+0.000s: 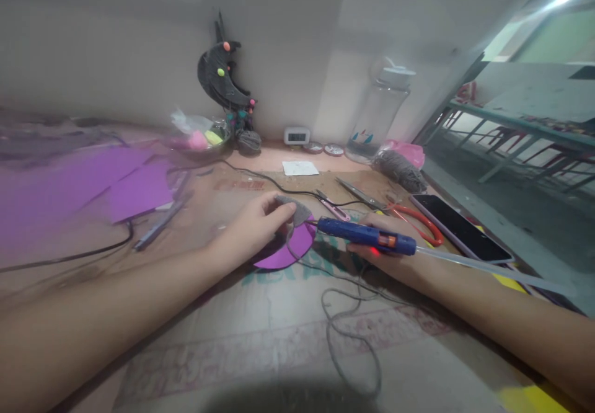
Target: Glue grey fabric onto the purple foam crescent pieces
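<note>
My left hand [255,227] is closed on a purple foam shape [287,248] partly wrapped in grey yarn, its fingers pinching the grey-covered top edge [297,209]. My right hand [381,245] grips a blue hot glue gun [367,237] lying sideways, its nozzle pointing left at the grey part. A clear glue stick [488,268] juts out behind the gun. Loose grey yarn [346,320] trails from the shape across the cardboard toward me.
Purple foam sheets [125,186] lie at left with a black cable [93,252]. Scissors [360,197], red-handled pliers [421,221] and a phone [460,227] sit at right. A yarn ball [400,170], plastic jar [379,112], small clock [296,135] and black moon ornament [220,78] stand by the wall.
</note>
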{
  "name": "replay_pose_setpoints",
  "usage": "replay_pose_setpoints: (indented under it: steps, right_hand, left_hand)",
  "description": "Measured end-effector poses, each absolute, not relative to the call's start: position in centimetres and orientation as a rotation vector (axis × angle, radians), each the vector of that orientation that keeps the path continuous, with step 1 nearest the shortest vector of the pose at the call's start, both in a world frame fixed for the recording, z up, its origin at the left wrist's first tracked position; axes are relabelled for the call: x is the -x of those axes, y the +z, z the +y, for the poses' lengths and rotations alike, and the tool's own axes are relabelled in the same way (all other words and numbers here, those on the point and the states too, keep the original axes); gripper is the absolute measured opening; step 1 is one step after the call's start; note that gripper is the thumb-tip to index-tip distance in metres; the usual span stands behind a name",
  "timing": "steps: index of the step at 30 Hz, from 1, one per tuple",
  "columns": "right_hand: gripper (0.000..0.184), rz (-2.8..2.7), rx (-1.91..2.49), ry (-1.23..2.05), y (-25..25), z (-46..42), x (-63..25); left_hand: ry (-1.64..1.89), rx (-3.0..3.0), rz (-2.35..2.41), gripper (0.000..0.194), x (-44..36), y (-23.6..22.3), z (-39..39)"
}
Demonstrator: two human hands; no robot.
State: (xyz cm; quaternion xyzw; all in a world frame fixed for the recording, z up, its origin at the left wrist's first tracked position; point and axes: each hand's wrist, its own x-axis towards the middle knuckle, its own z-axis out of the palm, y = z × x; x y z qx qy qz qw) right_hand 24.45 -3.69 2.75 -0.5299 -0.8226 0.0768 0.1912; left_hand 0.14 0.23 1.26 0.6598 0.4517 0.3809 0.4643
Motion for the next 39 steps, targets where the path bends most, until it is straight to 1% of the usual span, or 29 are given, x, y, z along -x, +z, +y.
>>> replay_pose_setpoints:
  steps: [8,18,24,28,32,36,39]
  right_hand:
    - [0.022,-2.291,1.415,0.162,2.14,-3.37,-24.66]
    - [0.021,-2.23,1.468,0.154,2.37,-3.46,-24.59]
    - [0.023,-2.219,1.43,0.098,2.32,-3.15,-24.55]
    - [0.023,-2.21,1.484,0.071,2.6,-3.15,-24.39]
    - [0.022,-2.195,1.575,0.095,2.69,-3.22,-24.36]
    - [0.024,-2.151,1.565,0.129,2.55,-3.4,-24.41]
    - [0.018,-2.108,1.556,0.202,2.75,-3.54,-24.3]
  left_hand:
    - [0.936,-1.613,1.111,0.019,-0.15,1.01,0.3]
    - [0.935,-1.614,1.121,0.021,-0.1,0.78,0.44]
    - [0.958,-1.599,1.105,0.02,-0.15,0.77,0.41]
    - [0.944,-1.597,1.124,0.021,-0.21,0.82,0.33]
    - [0.939,-1.603,1.12,0.022,-0.14,0.68,0.4]
    - [0.919,-1.595,1.122,0.023,-0.08,0.56,0.48]
    - [0.922,-1.586,1.105,0.024,-0.02,0.44,0.56]
